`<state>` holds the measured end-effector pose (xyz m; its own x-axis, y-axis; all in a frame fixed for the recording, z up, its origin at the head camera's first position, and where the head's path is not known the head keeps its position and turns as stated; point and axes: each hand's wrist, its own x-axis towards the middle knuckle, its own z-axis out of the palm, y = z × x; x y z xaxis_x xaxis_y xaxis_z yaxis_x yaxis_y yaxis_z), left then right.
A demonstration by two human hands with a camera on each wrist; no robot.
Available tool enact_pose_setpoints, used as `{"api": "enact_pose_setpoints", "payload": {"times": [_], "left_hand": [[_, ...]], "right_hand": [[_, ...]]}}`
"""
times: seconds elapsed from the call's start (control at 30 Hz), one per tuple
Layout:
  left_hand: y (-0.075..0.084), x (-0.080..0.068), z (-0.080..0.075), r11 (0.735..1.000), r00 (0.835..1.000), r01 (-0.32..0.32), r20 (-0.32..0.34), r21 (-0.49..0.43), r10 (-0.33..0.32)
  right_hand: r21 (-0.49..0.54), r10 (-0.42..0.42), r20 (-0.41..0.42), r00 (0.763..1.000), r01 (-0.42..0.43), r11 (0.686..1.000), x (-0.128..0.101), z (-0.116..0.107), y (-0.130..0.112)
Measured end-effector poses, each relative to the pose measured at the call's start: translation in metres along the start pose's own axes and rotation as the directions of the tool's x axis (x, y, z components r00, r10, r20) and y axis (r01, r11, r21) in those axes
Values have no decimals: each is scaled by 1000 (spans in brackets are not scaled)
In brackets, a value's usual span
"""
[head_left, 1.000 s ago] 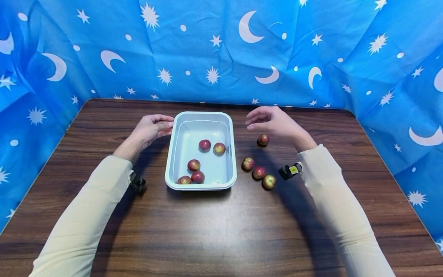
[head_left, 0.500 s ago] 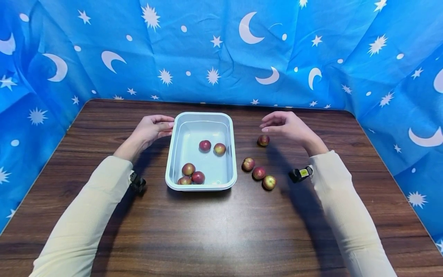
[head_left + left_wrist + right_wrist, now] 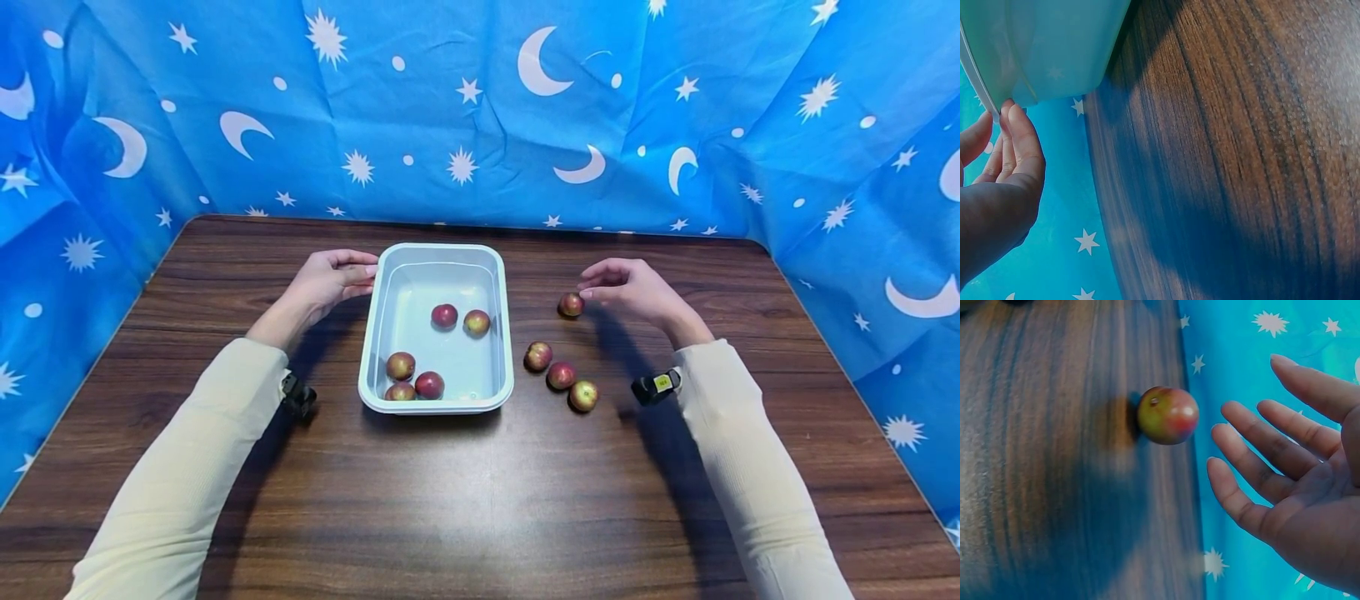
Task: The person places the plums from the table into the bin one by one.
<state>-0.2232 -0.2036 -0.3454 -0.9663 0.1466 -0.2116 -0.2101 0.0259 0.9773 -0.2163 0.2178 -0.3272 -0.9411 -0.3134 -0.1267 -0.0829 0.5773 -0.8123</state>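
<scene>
Fruits in and right of the tub on the counter.
Three sit in the tub's near left corner, three more just right of it, two at its middle. Farther right, the right hand, fingers spread, hovers by a lone fruit; the left hand pinches the tub's far left rim.
</scene>
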Motion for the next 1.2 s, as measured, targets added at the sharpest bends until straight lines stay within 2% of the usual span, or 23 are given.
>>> {"api": "enact_pose_setpoints", "payload": {"times": [0.23, 0.5, 0.7, 0.87, 1.07, 1.2], "left_hand": [[1, -2, 0, 1000, 1000, 2, 3, 9, -2], [2, -2, 0, 1000, 1000, 7, 1, 2, -7], [2, -2, 0, 1000, 1000, 9, 3, 9, -9], [2, -2, 0, 1000, 1000, 10, 4, 19, -10], [3, -2, 1, 1000, 1000, 4, 9, -18, -4], [3, -2, 2, 1000, 1000, 0, 4, 4, 0]], "right_hand": [[-5, 60, 1, 998, -60, 998, 0, 1, 8], [65, 39, 31, 999, -41, 997, 3, 6, 17], [112, 53, 29, 998, -56, 992, 7, 10, 24], [96, 76, 22, 997, -78, 992, 9, 13, 27], [67, 92, 14, 996, -92, 993, 11, 16, 27], [68, 97, -1, 995, -97, 993, 14, 19, 27]]}}
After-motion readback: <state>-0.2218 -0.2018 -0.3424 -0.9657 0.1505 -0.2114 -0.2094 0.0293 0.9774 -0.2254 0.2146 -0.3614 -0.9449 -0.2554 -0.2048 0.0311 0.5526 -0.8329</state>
